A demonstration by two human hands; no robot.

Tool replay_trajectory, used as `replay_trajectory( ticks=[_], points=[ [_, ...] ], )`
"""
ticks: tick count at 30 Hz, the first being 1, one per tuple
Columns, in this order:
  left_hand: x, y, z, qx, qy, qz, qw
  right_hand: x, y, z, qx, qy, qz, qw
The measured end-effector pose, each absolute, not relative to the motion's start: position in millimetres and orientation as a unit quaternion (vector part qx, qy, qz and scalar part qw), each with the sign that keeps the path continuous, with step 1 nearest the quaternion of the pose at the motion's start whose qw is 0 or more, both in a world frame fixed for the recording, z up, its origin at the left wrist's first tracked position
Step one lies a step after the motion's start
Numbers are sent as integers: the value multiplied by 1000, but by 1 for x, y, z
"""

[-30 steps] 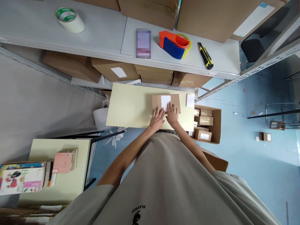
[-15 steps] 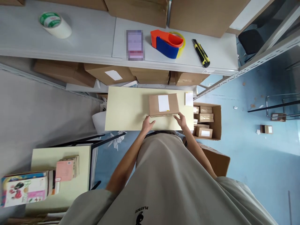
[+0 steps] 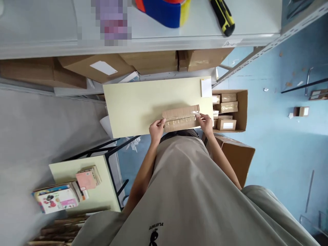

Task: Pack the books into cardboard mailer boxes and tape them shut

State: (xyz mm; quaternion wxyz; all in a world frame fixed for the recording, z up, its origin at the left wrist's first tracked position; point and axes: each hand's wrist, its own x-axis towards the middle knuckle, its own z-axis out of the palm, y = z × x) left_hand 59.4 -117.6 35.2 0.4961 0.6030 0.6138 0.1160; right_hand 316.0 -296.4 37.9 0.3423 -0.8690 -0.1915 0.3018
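Note:
A brown cardboard box is at the front edge of the pale yellow table, close to my body. It is turned so a side with a taped seam faces up; clear tape shines along it. At its left end my left hand grips it between thumb and fingers. My right hand holds the right end, thumb on the taped face. The box's white label is out of sight. A white pad of labels or paper lies at the table's far right corner.
Above the table, a grey shelf carries a tape dispenser and a yellow-black utility knife. Right of the table stands an open carton of small boxes. A side table at left holds stacked books.
The box has been tipped over towards me: its labelled top no longer shows and a taped side faces up. Both hands have moved up onto its ends. My view has shifted.

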Motion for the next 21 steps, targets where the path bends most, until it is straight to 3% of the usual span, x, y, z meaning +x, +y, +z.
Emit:
replay_trajectory(
  ticks=[9, 15, 21],
  points=[
    [84, -148, 71, 631, 591, 77, 496, 314, -333, 59, -811, -177, 364, 423],
    [184, -201, 94, 637, 524, 25, 564, 397, -418, 85, -854, -118, 276, 426],
    [299, -274, 76, 660, 447, -73, 599, 486, -527, 80, -896, -56, 188, 399]
  ],
)
